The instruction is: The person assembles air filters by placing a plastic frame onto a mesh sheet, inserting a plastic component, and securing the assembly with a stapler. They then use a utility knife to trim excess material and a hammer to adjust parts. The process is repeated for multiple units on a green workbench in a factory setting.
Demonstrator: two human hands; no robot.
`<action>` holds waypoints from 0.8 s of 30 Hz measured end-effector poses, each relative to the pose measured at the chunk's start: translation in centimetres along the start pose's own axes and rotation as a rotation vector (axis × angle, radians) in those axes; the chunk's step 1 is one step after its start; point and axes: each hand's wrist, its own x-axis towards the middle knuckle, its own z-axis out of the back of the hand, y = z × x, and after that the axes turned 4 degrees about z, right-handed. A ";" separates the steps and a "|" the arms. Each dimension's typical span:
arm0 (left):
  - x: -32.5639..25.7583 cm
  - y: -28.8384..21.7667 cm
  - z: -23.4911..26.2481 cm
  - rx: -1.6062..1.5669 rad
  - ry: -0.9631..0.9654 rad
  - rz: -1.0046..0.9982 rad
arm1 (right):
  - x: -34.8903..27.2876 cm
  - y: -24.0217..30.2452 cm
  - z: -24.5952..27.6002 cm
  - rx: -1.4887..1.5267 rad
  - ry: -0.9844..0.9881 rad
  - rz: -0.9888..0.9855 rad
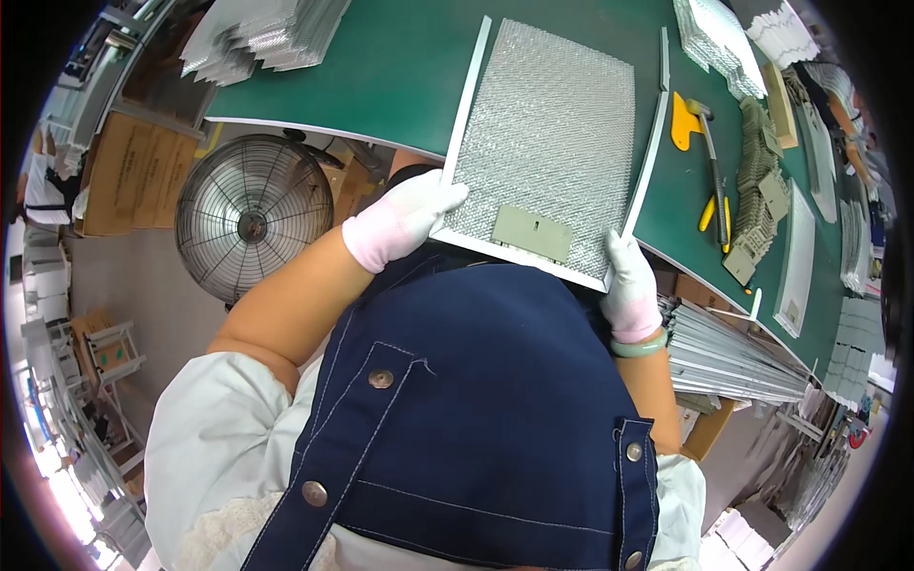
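A silvery metal mesh filter panel (557, 114) lies at the table's near edge, with white metal frame strips (465, 107) along its left, right and near sides. The side strips splay away from the mesh toward the far end. On the near part of the mesh rests a flat grey-beige plastic plate (531, 234). Both my hands wear whitish gloves. My left hand (405, 219) is closed round the frame's near left corner, thumb on top. At the near right corner, my right hand (630, 285) grips the frame; some of its fingers are hidden underneath.
The green table (400, 67) carries stacked mesh sheets (276, 33) at far left. To the right lie a hammer (711, 162), a yellow-handled tool (683, 122) and a row of grey-beige plates (759, 190). A floor fan (253, 226) stands left; metal strips (733, 352) are stored below right.
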 end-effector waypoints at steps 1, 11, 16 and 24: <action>0.1 0.0 -0.1 -0.022 0.044 0.006 | 0.1 -0.2 -0.1 0.077 -0.049 0.069; 0.9 -0.7 -1.1 -0.122 -0.112 0.007 | 1.0 -2.0 1.5 0.019 0.010 0.063; 0.5 -5.7 -2.3 0.359 -0.299 0.110 | 1.2 -1.4 1.4 0.097 0.062 0.019; 1.5 -4.2 -1.2 -0.029 -0.077 0.060 | 1.3 1.1 0.8 0.010 -0.105 0.100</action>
